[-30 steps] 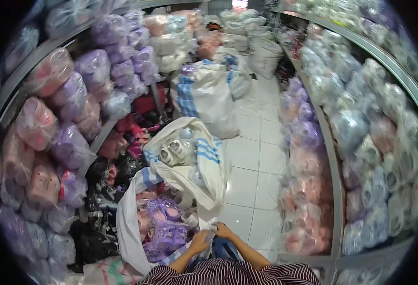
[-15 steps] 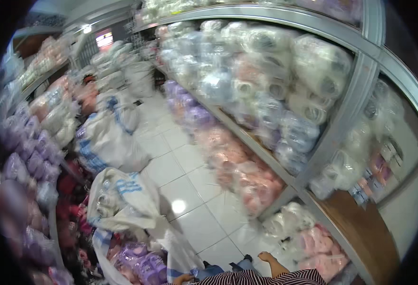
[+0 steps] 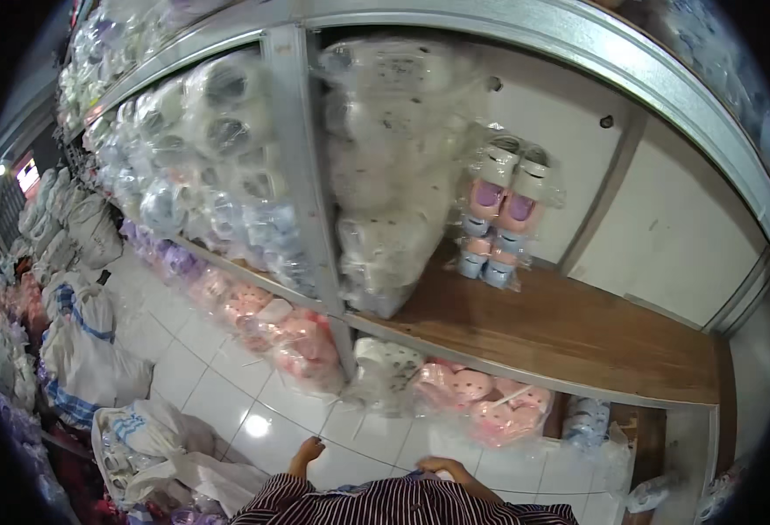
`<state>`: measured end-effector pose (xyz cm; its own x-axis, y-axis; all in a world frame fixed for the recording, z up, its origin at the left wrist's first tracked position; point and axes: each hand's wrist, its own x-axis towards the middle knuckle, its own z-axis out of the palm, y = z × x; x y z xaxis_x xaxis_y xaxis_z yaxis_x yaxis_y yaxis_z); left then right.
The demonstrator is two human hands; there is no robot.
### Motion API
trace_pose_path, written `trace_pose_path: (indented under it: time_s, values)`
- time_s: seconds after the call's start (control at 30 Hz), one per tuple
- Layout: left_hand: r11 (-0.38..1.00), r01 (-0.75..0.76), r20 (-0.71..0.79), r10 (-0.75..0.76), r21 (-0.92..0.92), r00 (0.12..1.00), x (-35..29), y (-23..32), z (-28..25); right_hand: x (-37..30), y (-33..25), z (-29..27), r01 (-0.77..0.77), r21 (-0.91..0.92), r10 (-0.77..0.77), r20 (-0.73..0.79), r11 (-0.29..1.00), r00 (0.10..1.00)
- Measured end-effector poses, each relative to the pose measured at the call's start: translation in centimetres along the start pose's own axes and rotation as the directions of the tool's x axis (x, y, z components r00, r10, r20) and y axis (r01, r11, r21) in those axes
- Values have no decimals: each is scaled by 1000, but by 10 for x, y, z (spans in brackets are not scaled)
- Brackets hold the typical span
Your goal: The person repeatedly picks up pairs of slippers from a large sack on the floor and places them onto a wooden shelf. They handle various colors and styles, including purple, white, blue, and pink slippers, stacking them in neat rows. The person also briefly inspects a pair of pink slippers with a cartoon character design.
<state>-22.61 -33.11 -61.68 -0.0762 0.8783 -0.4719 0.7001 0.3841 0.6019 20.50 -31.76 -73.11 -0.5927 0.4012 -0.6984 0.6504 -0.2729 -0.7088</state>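
My left hand (image 3: 312,449) hangs over the tiled floor in front of my body, its fingers loosely curled with nothing visible in them. To its right, my right hand (image 3: 437,464) is low, close to my striped shirt. Its fingers are partly bent and apart, and I see no object in them. Beyond the hands, plastic-wrapped pink slippers (image 3: 481,398) lie under a wooden shelf (image 3: 560,328). Wrapped white spotted footwear (image 3: 383,367) stands beside them. On the shelf, wrapped pink, white and blue slippers (image 3: 500,210) stack against the back wall.
Tall stacks of wrapped pale footwear (image 3: 393,175) fill the shelf's left end. A metal post (image 3: 302,149) separates them from another packed bay (image 3: 210,157). White sacks (image 3: 96,359) line the aisle at left. Grey-blue wrapped footwear (image 3: 586,420) sits low at right.
My view has swung right, from the long aisle to the shelf with the bare wooden board. Both hands have shifted in the picture, and more of the left forearm shows.
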Motion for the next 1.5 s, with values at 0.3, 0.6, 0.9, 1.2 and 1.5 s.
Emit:
trace_pose_path:
  time_s: [0.3,0.6,0.9,1.2,1.5]
  values:
    - [513,-856,-307,825,58,474,72,353,-32,-207,-366,-207,691,-227,-637,-646,686,420]
    - [348,-643,-468,884,683,-19,102,621,-228,-306,-534,-352,-375,-788,-872,-442,489,-209]
    - [232,-363,-204,972,902,115,161,682,-283,-312,-562,-447,-649,-696,-838,-521,309,159]
    - [260,-448,-135,947,856,291,114,746,-356,-381,-640,-478,-553,-759,-762,-569,342,309]
    - [211,-536,-46,951,818,304,59,770,-392,-451,-671,-453,-399,-828,-739,-543,393,399]
